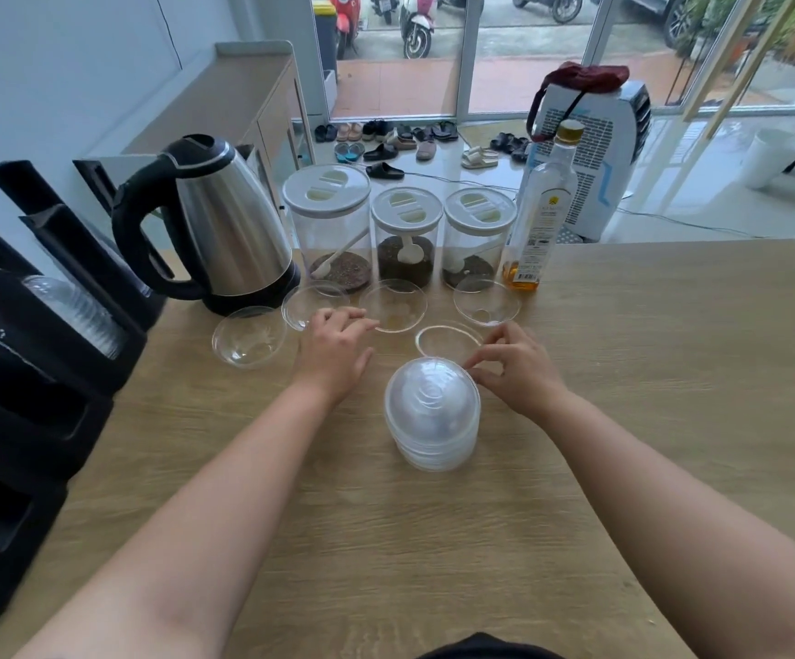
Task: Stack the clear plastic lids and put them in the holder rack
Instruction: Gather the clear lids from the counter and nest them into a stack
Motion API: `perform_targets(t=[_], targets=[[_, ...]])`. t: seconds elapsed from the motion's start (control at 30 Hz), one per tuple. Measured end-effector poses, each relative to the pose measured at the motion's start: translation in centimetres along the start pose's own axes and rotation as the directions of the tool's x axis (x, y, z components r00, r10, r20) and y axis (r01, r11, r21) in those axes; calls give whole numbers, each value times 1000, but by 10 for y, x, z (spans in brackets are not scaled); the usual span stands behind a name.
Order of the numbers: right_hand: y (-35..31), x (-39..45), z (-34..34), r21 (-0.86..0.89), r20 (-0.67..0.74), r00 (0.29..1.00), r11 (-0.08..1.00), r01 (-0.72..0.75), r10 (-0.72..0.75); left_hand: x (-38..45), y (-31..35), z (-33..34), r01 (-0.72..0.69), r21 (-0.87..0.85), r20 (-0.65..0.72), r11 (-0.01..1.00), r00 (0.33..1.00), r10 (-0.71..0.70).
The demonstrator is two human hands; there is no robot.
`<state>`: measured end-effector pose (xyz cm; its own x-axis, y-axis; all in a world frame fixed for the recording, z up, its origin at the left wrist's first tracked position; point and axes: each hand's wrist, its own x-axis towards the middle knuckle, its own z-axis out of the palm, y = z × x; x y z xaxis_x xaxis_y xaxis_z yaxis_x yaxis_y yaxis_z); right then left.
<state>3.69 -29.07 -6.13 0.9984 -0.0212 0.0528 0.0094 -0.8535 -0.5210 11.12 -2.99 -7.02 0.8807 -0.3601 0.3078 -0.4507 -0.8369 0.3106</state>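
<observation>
A stack of clear dome lids [432, 420] stands dome-up on the wooden table [647, 373] in front of me. Several loose clear lids lie behind it: one at the far left [249, 337], one by the kettle [310, 304], one in the middle [395, 304], one at the right [486, 301], and one [447, 339] just behind the stack. My left hand [333, 349] hovers palm-down between the loose lids, fingers apart, holding nothing. My right hand [514, 368] pinches at the stack's right rim. The black holder rack [29, 373] at the left edge holds some lids [77, 311].
A steel kettle [224, 230] stands at the back left. Three clear canisters with white lids [395, 235] and a glass bottle [545, 216] line the table's far edge. Beyond the table are shoes, a white appliance and glass doors.
</observation>
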Motion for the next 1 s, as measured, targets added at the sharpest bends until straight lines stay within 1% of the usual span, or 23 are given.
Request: perform_targets(t=[0.07, 0.13, 0.2, 0.23, 0.27, 0.33, 0.4, 0.43, 0.47, 0.5, 0.57, 0.6, 0.63, 0.67, 0.7, 0.77, 0.83, 0.87, 0.9, 0.97, 1.0], targets=[[-1, -2, -6, 175, -3, 1000, 984, -22, 23, 9, 0, 6, -27, 37, -8, 999, 1000, 27], [-1, -3, -13, 422, 21, 993, 899, -115, 117, 18, 0, 11, -25, 36, 1, 999, 1000, 25], [2, -7, -17, 634, 72, 977, 747, -200, 201, 25, -2, 17, -47, 14, -39, 999, 998, 47], [5, -8, -18, 720, 103, 968, 654, -232, 230, 27, -3, 18, -64, -16, -83, 998, 995, 62], [8, -10, -17, 790, 139, 956, 553, -264, 257, 27, 0, 17, -64, -78, -109, 995, 992, 55], [16, -15, -17, 874, 222, 924, 356, -330, 311, 22, 12, 10, -3, -310, -99, 951, 995, -29], [25, -22, -17, 896, 298, 884, 215, -389, 359, 11, 25, 4, 120, -562, -55, 818, 982, -182], [29, -26, -16, 891, 326, 863, 180, -417, 386, 5, 30, 3, 180, -671, -32, 719, 962, -270], [32, -29, -15, 881, 341, 843, 172, -441, 417, -2, 34, 4, 232, -772, 6, 592, 934, -357], [35, -30, -14, 867, 342, 826, 187, -461, 449, -8, 36, 5, 267, -859, 59, 437, 899, -435], [37, -31, -10, 822, 315, 798, 272, -500, 514, -20, 37, 9, 324, -935, 199, 147, 819, -539], [37, -30, -8, 790, 290, 785, 325, -519, 548, -24, 35, 12, 353, -934, 260, 57, 780, -569], [37, -28, -7, 753, 263, 773, 378, -538, 578, -29, 32, 15, 378, -926, 308, -5, 747, -590], [36, -26, -7, 713, 235, 766, 430, -554, 598, -33, 28, 17, 405, -914, 340, -30, 722, -603], [35, -25, -7, 669, 207, 766, 483, -564, 608, -37, 26, 19, 434, -900, 366, -38, 706, -606], [33, -23, -8, 581, 132, 788, 597, -553, 601, -42, 22, 19, 482, -876, 387, -13, 687, -615], [30, -25, -9, 522, 59, 834, 695, -494, 549, -45, 18, 17, 526, -848, 375, 64, 681, -629], [28, -26, -9, 515, 51, 862, 726, -456, 505, -47, 16, 14, 553, -823, 364, 126, 685, -630], [26, -28, -9, 516, 67, 887, 745, -422, 456, -48, 11, 14, 571, -792, 331, 216, 699, -634], [24, -31, -6, 482, 126, 924, 792, -375, 361, -48, 4, 9, 591, -621, 239, 515, 769, -593], [24, -32, -4, 435, 145, 934, 827, -356, 326, -47, 3, 4, 584, -506, 219, 635, 799, -560]])
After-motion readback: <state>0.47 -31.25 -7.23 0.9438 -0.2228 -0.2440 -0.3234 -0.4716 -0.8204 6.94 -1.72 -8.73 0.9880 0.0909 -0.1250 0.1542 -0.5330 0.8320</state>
